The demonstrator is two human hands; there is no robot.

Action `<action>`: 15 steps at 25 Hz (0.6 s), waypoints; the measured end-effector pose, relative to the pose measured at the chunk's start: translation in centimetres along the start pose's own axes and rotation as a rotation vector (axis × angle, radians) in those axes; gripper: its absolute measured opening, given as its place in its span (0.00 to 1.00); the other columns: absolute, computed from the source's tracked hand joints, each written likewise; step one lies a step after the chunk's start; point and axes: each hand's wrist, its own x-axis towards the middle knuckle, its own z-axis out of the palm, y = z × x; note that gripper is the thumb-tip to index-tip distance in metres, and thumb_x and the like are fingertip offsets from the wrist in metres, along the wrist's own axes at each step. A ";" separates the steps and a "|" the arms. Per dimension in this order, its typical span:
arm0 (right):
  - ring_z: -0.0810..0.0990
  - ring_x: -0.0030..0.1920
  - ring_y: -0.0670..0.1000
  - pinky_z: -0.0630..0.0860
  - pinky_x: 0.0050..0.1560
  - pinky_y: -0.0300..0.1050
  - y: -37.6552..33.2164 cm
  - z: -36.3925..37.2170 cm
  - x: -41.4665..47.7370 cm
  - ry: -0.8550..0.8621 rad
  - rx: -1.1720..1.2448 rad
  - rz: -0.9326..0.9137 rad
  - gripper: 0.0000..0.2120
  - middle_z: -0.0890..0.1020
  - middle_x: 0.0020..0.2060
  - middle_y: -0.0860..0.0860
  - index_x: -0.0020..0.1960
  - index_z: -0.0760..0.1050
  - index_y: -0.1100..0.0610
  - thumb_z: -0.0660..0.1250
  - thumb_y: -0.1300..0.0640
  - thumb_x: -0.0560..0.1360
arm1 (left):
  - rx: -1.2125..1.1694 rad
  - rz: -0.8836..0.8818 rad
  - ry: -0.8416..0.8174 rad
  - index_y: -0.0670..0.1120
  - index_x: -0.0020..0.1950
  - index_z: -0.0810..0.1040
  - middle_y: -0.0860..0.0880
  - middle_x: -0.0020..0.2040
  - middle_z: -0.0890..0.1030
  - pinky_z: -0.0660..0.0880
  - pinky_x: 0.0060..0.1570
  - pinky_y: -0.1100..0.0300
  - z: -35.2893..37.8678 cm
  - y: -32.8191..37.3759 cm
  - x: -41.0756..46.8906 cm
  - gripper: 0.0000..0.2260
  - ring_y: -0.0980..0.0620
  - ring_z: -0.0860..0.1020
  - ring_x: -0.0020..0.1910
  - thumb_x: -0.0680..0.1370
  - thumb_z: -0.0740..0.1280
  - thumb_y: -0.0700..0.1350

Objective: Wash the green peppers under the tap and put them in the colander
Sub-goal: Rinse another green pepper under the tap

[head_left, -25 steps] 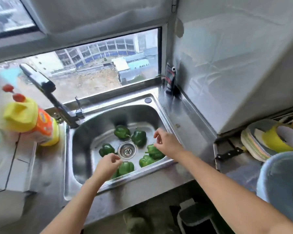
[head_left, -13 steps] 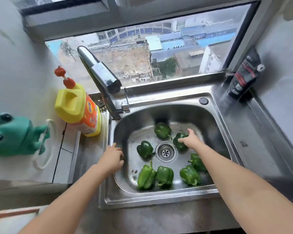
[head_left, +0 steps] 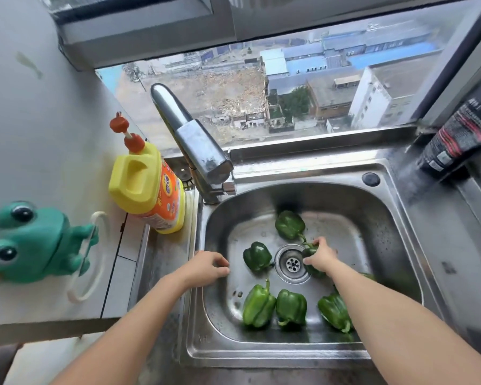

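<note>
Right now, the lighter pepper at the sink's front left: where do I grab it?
Probably across its broad middle, from above and the left. The lighter pepper lies on its side, stem toward the drain, and a neighbouring pepper crowds its right flank.

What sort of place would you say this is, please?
Most likely a home kitchen: a steel sink with a tap holds green peppers, and a yellow detergent bottle stands beside it under a window.
</note>
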 end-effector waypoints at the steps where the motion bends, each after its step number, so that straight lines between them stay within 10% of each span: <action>1: 0.75 0.55 0.61 0.73 0.58 0.50 -0.1 -0.1 0.0 0.000 0.013 0.009 0.30 0.70 0.61 0.63 0.64 0.63 0.52 0.74 0.56 0.68 | -0.052 -0.014 0.013 0.49 0.60 0.78 0.51 0.59 0.80 0.70 0.61 0.60 -0.1 0.1 0.1 0.14 0.54 0.74 0.59 0.76 0.66 0.50; 5: 0.74 0.53 0.59 0.73 0.55 0.49 -0.1 -1.9 -0.8 0.001 0.181 0.034 0.35 0.70 0.64 0.62 0.67 0.62 0.52 0.76 0.57 0.66 | -0.177 -0.090 0.127 0.48 0.59 0.80 0.50 0.58 0.80 0.69 0.57 0.63 0.5 1.5 0.3 0.12 0.54 0.75 0.57 0.76 0.66 0.48; 8: 0.72 0.63 0.58 0.71 0.63 0.50 -1.7 -4.2 -4.2 0.004 0.281 -0.178 0.45 0.70 0.67 0.57 0.72 0.60 0.54 0.79 0.57 0.62 | -0.708 -0.078 0.200 0.48 0.55 0.80 0.47 0.56 0.82 0.71 0.57 0.60 1.0 4.2 -0.2 0.09 0.50 0.77 0.59 0.76 0.67 0.45; 15: 0.73 0.61 0.44 0.70 0.63 0.39 -7.0 -6.3 -15.2 -0.191 0.212 -0.822 0.39 0.73 0.61 0.45 0.66 0.66 0.48 0.80 0.52 0.60 | -1.543 -0.060 -0.244 0.45 0.62 0.76 0.40 0.58 0.80 0.73 0.60 0.44 1.5 11.1 -2.7 0.26 0.41 0.78 0.57 0.75 0.60 0.63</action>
